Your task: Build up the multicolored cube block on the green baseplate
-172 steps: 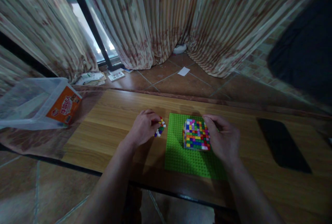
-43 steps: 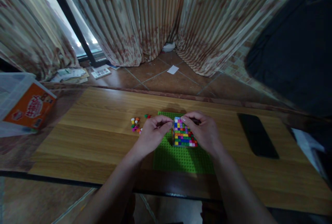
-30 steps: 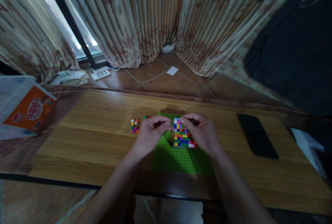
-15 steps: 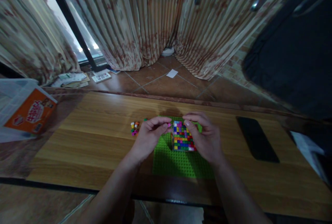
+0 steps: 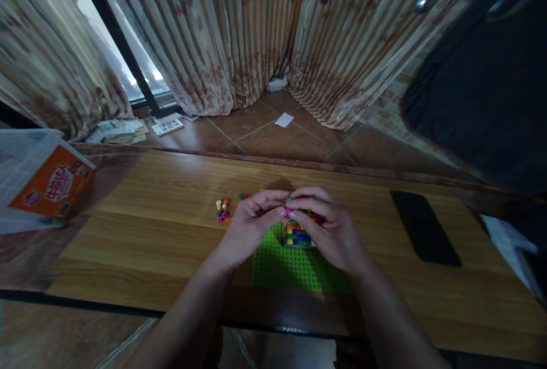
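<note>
A small pink toy brick (image 5: pixel 288 211) shows between the fingertips of both hands. My left hand (image 5: pixel 252 224) pinches it from the left, thumb and fingers closed. From the right, my right hand (image 5: pixel 331 226) closes its thumb and fingertips on the same brick. Just beneath the hands is a block built of many-coloured bricks (image 5: pixel 298 238), its upper and right parts hidden by my right hand. That block stands on a green studded baseplate (image 5: pixel 294 275).
Loose small bricks (image 5: pixel 223 210) lie left of my left hand, with a few more (image 5: pixel 241 196) behind it. A black phone-like slab (image 5: pixel 424 228) rests on the wooden table (image 5: pixel 154 232) at right. A clear plastic box with an orange label (image 5: pixel 51 184) stands at far left.
My left hand has brought the pink brick slightly right. My right hand's fingertips have moved left from the block's top edge to meet it, covering more of the block.
</note>
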A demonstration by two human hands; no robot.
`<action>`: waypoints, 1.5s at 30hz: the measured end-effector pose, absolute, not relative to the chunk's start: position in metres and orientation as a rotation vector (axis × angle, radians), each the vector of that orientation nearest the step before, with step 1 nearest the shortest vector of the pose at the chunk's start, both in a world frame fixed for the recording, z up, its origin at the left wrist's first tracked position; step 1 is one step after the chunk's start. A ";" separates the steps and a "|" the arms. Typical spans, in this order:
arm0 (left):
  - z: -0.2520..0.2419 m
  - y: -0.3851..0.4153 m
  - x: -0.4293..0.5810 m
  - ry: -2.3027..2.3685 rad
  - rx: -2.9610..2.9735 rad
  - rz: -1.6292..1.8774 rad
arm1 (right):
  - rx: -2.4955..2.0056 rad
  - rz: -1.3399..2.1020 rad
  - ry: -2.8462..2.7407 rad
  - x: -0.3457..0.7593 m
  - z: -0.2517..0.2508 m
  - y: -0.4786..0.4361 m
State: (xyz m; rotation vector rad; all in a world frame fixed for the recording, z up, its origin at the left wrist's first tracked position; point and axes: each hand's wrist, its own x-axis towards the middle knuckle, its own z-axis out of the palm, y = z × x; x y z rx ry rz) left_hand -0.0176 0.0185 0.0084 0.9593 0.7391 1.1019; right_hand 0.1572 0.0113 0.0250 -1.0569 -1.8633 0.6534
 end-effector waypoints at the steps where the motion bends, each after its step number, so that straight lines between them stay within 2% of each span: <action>1: 0.009 0.018 -0.017 0.752 0.970 1.102 | -1.052 0.671 -1.845 0.157 0.026 0.011; 7: 0.011 0.021 -0.021 0.932 1.030 1.161 | -1.136 0.641 -1.625 0.164 0.026 0.015; 15: -0.001 0.044 -0.055 1.506 1.333 1.250 | -1.312 0.522 -1.629 0.183 0.011 0.026; 25: 0.005 0.045 -0.068 1.898 1.692 0.820 | -1.310 0.605 -1.770 0.177 0.011 0.024; 32: 0.006 0.045 -0.071 1.987 1.741 0.644 | -1.317 0.652 -1.757 0.175 0.011 0.024; 45: 0.007 0.043 -0.067 1.963 1.812 0.598 | -1.397 0.905 -1.650 0.175 0.010 0.026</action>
